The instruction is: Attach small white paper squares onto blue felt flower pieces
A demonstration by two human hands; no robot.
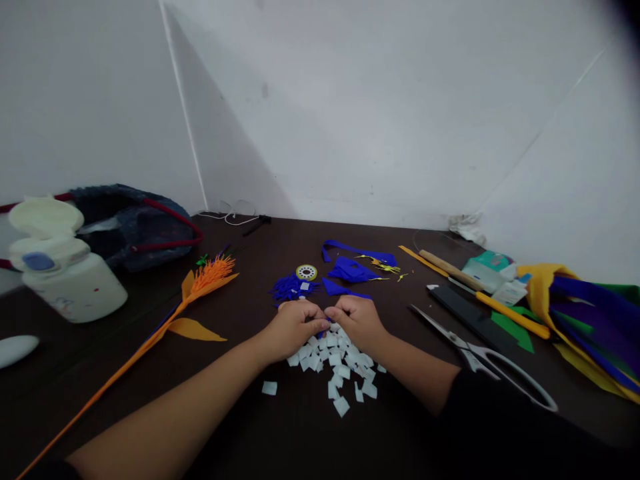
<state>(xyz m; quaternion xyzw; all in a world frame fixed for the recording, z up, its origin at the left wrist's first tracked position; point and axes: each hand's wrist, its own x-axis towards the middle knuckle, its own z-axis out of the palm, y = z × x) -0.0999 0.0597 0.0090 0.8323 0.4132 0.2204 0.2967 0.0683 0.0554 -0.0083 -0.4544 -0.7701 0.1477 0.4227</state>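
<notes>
My left hand [294, 329] and my right hand [356, 323] meet at the fingertips in a pinch. A small bit of blue material [322, 332] shows between and below their fingers; its shape is mostly hidden. Directly beneath lies a loose pile of small white squares [341, 371], with one square [269, 388] apart on the left. Just beyond my left hand sits a heap of thin blue twisted pieces [293, 288], with a round yellow-rimmed disc [307, 272] behind it. Blue cut pieces [350, 269] and yellow scraps [387, 267] lie beyond my right hand.
At left stand a white flip-top container [75, 280] and a dark basket with red trim [150, 230]; an orange crepe flower [213, 277] lies nearer. Scissors [475, 350], a black bar [470, 317], a yellow-handled cutter [515, 315] and coloured sheets [540, 283] are at right. Walls close the back.
</notes>
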